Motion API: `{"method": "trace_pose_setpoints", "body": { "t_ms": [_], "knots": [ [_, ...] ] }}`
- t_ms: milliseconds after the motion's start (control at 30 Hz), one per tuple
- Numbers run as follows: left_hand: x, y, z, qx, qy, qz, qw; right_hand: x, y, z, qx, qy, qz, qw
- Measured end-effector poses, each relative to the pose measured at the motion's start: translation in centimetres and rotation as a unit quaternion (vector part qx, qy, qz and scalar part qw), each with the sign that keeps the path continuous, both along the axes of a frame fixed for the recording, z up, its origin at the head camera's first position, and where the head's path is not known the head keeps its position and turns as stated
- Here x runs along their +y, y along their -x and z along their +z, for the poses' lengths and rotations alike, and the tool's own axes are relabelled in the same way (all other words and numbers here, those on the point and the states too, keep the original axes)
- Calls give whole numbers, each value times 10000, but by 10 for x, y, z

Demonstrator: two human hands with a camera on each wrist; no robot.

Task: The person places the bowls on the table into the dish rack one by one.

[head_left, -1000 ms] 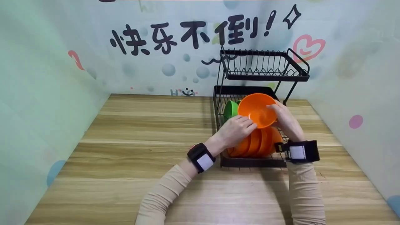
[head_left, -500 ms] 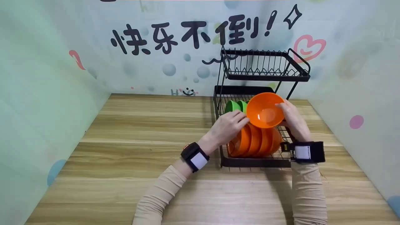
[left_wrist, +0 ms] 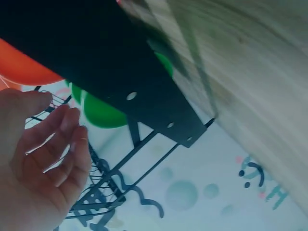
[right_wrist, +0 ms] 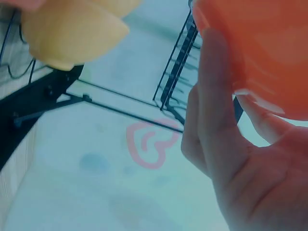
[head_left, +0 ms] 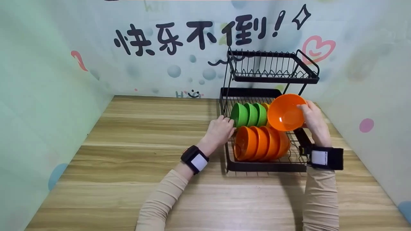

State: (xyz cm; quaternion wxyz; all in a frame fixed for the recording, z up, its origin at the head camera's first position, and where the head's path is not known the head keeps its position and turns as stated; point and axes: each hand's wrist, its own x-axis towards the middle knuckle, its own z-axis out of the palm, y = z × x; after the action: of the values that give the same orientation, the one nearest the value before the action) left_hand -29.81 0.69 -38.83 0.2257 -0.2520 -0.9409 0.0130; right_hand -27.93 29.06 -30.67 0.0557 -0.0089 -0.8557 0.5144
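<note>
The right hand (head_left: pixel 313 117) holds an orange bowl (head_left: pixel 285 112) by its rim, with the fingers on the outside and the thumb at the edge. The bowl is lifted up and tipped on its side, so its open part faces the left hand. It hangs above the right side of the bottom shelf of the black dish rack (head_left: pixel 265 166). The left hand (head_left: pixel 219 131) holds nothing — its fingers are loose and a little spread, and the tips are right at the left edge of the rack, close to the first green bowl. The two hands are well apart, one on each side of the rack.

Nearest in the rack is a row of orange bowls (head_left: pixel 260 142), standing on their sides and packed close together. Behind them is a row of green bowls (head_left: pixel 249 114), standing the same way. A bit of a yellow bowl (head_left: pixel 266 106) peeks out between the green bowls and the lifted bowl.

The rack stands on a wooden table (head_left: pixel 135 154). Higher up and farther back is the rack's top shelf (head_left: pixel 273 78) — a wire basket. Behind it all is a pale wall (head_left: pixel 160 73) with big black writing, bubbles and a pink heart.
</note>
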Motion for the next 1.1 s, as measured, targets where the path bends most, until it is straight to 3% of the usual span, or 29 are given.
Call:
{"method": "trace_pose_setpoints", "body": {
  "t_ms": [133,300,600,900,1100],
  "knots": [
    [-2,1,-5,-362,22,310,9989,8,-2,1,139,-305,-244,9991],
    [-2,1,-7,-628,-30,491,9968,16,-4,1,247,-1113,-450,9925],
    [-2,-1,-10,-422,6,460,9981,27,-4,-4,281,-1896,-798,9782],
    [-2,-1,-10,-475,1,473,9978,31,-2,-10,-527,-2551,-534,9640],
    [-2,-2,-9,-560,3,483,9973,31,1,-15,-984,-3226,-5,9414]
  ]
}}
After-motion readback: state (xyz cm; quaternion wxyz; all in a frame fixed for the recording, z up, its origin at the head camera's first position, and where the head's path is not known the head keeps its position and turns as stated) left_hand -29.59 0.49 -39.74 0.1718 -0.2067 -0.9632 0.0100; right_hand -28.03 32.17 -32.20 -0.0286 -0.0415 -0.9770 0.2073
